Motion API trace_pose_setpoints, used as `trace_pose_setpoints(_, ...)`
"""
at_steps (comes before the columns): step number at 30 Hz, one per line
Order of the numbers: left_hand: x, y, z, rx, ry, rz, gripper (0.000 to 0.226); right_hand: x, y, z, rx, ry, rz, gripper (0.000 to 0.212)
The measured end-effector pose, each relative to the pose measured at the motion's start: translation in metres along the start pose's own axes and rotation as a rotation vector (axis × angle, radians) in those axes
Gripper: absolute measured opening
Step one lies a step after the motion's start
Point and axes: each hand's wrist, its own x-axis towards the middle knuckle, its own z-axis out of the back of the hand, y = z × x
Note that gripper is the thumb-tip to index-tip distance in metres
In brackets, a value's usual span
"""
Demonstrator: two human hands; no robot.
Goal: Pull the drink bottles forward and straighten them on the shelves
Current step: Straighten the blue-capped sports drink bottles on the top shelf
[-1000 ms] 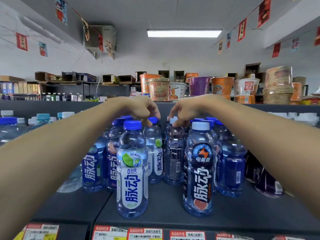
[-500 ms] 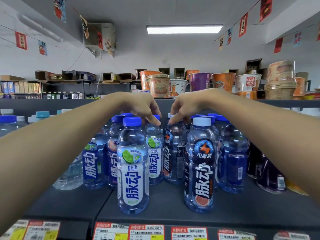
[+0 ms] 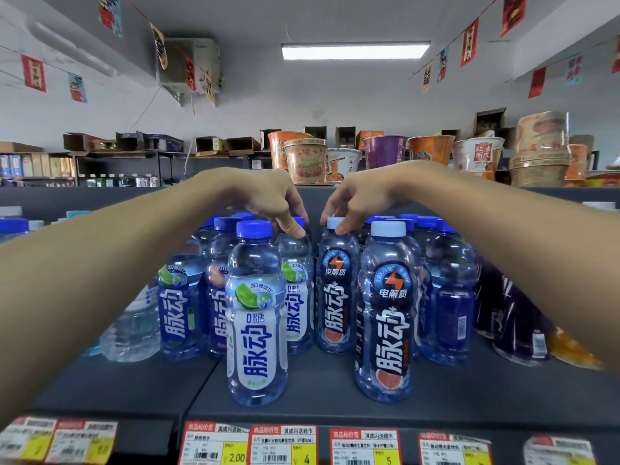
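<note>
The left forearm [image 3: 100, 263], left of the lime-label bottle [image 3: 256, 313], and the right forearm [image 3: 510, 239], on that bottle's right, are bare along all their visible length. Above the bottle, the left hand [image 3: 268, 199] and right hand [image 3: 362, 196] are bare-skinned too.

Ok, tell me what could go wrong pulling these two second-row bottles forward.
1. The left hand and right hand hold only the caps, so the rear lime bottle or rear electrolyte bottle may tip.
2. Pulled straight forward, they could knock the front lime bottle and front electrolyte bottle toward the shelf edge.
</note>
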Motion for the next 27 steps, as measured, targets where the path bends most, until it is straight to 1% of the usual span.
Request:
trace_pose_setpoints(5, -0.001, -0.001, -0.004, 0.062, -0.012, -0.002, 0.035, -0.001, 0.001, -0.004, -0.056, -0.032, -0.001, 0.032)
trace_pose_setpoints(10, -0.013, -0.003, -0.004, 0.051, -0.002, 0.011, 0.064, -0.008, 0.002, -0.003, -0.057, -0.016, -0.017, 0.044)
trace_pose_setpoints(12, -0.021, -0.002, -0.001, -0.042, -0.046, 0.0, 0.064, -0.016, 0.003, -0.001, -0.038, -0.067, -0.009, 0.047)
trace_pose_setpoints(14, -0.035, -0.002, 0.004, -0.179, -0.149, -0.032, 0.059, -0.03, 0.003, 0.001, -0.051, -0.175, 0.013, 0.042)
trace_pose_setpoints(15, -0.045, -0.003, 0.006, -0.211, -0.205, -0.05, 0.057, -0.038, 0.003, 0.001, -0.091, -0.25, 0.035, 0.037)
trace_pose_setpoints(17, -0.066, -0.007, 0.005, -0.15, -0.291, -0.083, 0.05, -0.055, 0.003, -0.003, -0.175, -0.361, 0.091, 0.035)
trace_pose_setpoints(19, -0.084, -0.015, -0.005, -0.036, -0.288, -0.082, 0.046, -0.07, 0.007, -0.014, -0.248, -0.359, 0.112, 0.044)
trace_pose_setpoints(22, -0.102, -0.026, -0.029, 0.064, -0.251, -0.051, 0.054, -0.082, 0.01, -0.033, -0.478, -0.326, 0.076, 0.057)
trace_pose_setpoints(24, -0.107, -0.03, -0.041, 0.126, -0.283, -0.032, 0.059, -0.084, 0.009, -0.042, -0.585, -0.329, 0.019, 0.062)
trace_pose_setpoints(26, -0.111, -0.028, -0.047, 0.192, -0.34, -0.03, 0.069, -0.084, 0.008, -0.046, -0.596, -0.305, -0.018, 0.066)
trace_pose_setpoints(27, -0.112, -0.026, -0.049, 0.204, -0.356, -0.021, 0.074, -0.084, 0.007, -0.047, -0.553, -0.279, -0.027, 0.068)
